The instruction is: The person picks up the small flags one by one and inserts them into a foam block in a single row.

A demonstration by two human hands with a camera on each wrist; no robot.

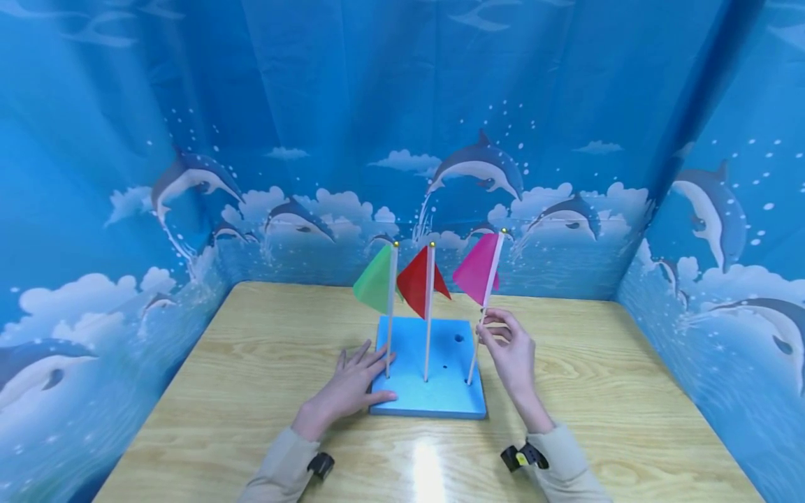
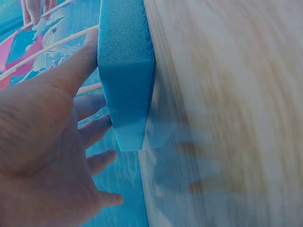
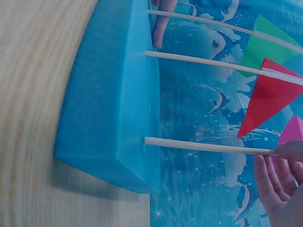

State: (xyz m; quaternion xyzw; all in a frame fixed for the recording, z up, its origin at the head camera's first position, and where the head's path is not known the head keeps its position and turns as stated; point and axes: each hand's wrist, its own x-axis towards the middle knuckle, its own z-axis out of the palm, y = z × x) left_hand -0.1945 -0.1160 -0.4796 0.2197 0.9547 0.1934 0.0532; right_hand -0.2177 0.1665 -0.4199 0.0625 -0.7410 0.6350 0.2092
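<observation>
My right hand [image 1: 511, 344] pinches the thin wooden stick of a pink flag [image 1: 476, 269] between thumb and fingers, just below the cloth. The stick's lower end meets the blue foam block [image 1: 440, 402] near its front right corner, and the flag leans right. On the block's left side rests my left hand [image 1: 349, 391], fingers spread over the edge and top. A green flag [image 1: 375, 281] and a red flag [image 1: 414, 281] stand upright in the block, left and middle. In the right wrist view, the pink flag's stick [image 3: 203, 146] reaches the block's top face.
Toward the back right of the block's top is a larger hole [image 1: 459, 338], with a small hole [image 1: 444, 367] nearer the middle. The block lies on a wood-grain table [image 1: 251, 363]. A blue dolphin-print curtain [image 1: 352, 140] surrounds the table's back and sides.
</observation>
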